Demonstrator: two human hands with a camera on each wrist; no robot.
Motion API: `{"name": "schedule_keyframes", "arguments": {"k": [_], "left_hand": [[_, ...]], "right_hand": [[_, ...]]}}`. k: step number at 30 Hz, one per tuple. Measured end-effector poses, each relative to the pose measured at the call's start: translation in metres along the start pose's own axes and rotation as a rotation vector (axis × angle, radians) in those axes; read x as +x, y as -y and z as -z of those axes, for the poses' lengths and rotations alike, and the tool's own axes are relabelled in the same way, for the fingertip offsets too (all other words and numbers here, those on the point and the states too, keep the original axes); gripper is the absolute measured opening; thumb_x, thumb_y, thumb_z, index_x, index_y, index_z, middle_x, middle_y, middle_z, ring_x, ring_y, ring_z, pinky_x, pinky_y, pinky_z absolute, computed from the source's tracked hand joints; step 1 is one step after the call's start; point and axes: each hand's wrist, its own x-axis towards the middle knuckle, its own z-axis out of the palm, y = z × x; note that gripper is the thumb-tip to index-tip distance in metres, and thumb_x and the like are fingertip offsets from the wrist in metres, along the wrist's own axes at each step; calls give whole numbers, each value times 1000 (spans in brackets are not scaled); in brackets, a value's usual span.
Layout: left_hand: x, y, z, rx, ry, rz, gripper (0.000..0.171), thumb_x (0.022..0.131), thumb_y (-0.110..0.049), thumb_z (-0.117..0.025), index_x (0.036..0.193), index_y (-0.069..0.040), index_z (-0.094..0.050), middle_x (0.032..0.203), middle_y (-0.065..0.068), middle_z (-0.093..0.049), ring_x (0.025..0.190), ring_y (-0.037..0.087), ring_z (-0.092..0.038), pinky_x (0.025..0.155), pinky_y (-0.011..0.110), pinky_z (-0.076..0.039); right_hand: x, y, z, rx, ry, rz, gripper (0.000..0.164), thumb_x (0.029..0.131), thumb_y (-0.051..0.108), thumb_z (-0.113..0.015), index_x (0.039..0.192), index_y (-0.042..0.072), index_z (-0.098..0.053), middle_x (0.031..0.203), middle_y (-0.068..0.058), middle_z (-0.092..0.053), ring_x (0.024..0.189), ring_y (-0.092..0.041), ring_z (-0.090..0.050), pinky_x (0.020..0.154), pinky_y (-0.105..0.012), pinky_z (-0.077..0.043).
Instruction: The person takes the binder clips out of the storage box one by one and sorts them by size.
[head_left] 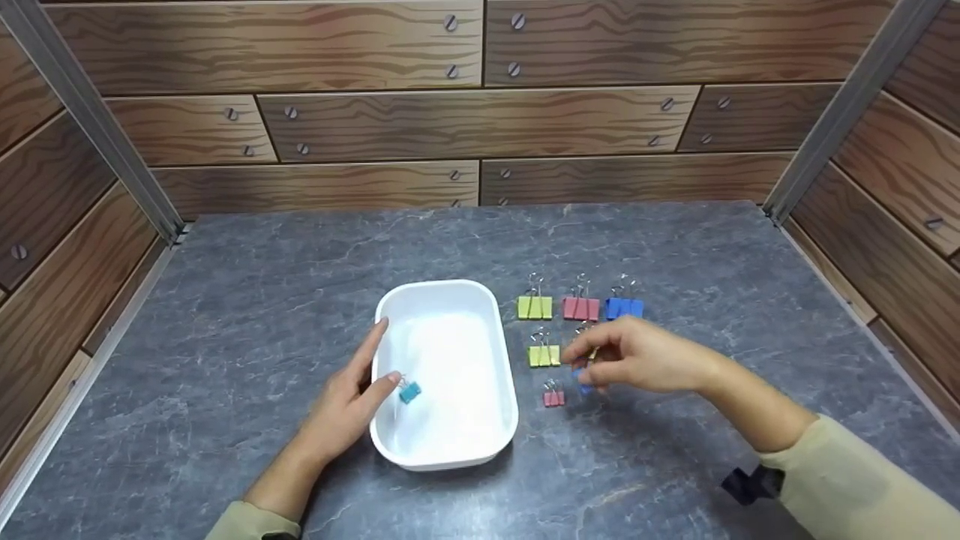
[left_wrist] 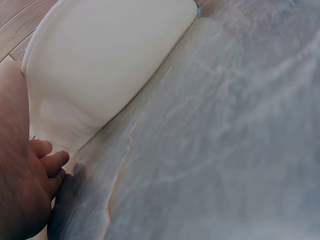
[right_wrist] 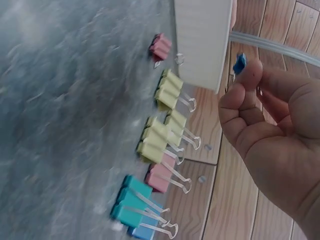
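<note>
A white plastic tub (head_left: 442, 459) stands on the table, with a small teal binder clip (head_left: 409, 392) lying inside near its left wall. My left hand (head_left: 341, 409) holds the tub's left side, thumb over the rim and the other fingers along the outside. To the right of the tub, my right hand (head_left: 645, 356) pinches a small blue binder clip (right_wrist: 240, 63) between thumb and fingertips, above the table. Below and left of that hand is a small pink binder clip (head_left: 553, 398). A yellow binder clip (head_left: 544, 355) sits just left of the fingers.
Larger yellow (head_left: 535, 307), pink (head_left: 581, 308) and blue (head_left: 625, 307) binder clips form a back row. A large teal binder clip (right_wrist: 132, 201) shows in the right wrist view; my right hand hides part of the group. Wood-patterned panels (head_left: 480, 124) enclose the table's back and sides.
</note>
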Motion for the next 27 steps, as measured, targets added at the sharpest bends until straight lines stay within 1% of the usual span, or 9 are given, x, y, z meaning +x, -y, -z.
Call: {"name": "schedule_keyframes", "arguments": {"k": [3, 7, 9, 14, 21, 27], "left_hand": [[0, 0, -1, -1, 1, 3, 73, 107, -31, -64, 170, -35, -28, 172, 5, -28, 155, 24, -32, 122, 48, -32], [0, -1, -1, -2, -2, 1, 73, 107, -31, -64, 170, -31, -27, 173, 6, -27, 155, 26, -33, 122, 50, -33], [0, -1, -1, -5, 0, 4, 73, 108, -32, -64, 170, -31, -27, 172, 6, -28, 155, 26, -34, 121, 51, -34], [-1, 0, 0, 5, 2, 16, 72, 108, -33, -63, 170, -32, -27, 172, 5, -28, 155, 26, -34, 120, 52, -35], [-1, 0, 1, 20, 5, 21, 73, 108, -33, -63, 171, -31, -26, 173, 6, -26, 156, 27, -32, 122, 51, -31], [0, -1, 0, 16, 1, 14, 73, 108, -32, -64, 171, -30, -27, 173, 6, -27, 155, 26, -32, 122, 50, -32]], "right_hand": [[-4, -5, 1, 15, 8, -18, 20, 95, 11, -80, 113, 3, -77, 99, -8, -75, 81, -17, -71, 73, -34, -62], [-8, -11, 3, -23, 7, -19, 13, 92, 10, -81, 104, 6, -79, 98, -8, -75, 81, -15, -68, 72, -27, -59], [-10, -14, 4, -46, 8, -27, 13, 91, 9, -81, 103, 7, -80, 98, -7, -76, 81, -14, -67, 72, -25, -57], [-10, -23, 4, -102, 10, -55, 14, 89, 7, -81, 103, 9, -82, 96, -1, -77, 82, -14, -69, 73, -26, -58], [-3, -34, 1, -117, 19, -69, 13, 89, 6, -82, 102, 8, -82, 96, -3, -78, 84, -14, -71, 75, -27, -59], [0, -41, -1, -121, 22, -65, 13, 88, 6, -83, 100, 9, -82, 95, -1, -78, 83, -11, -71, 75, -26, -59]]}}
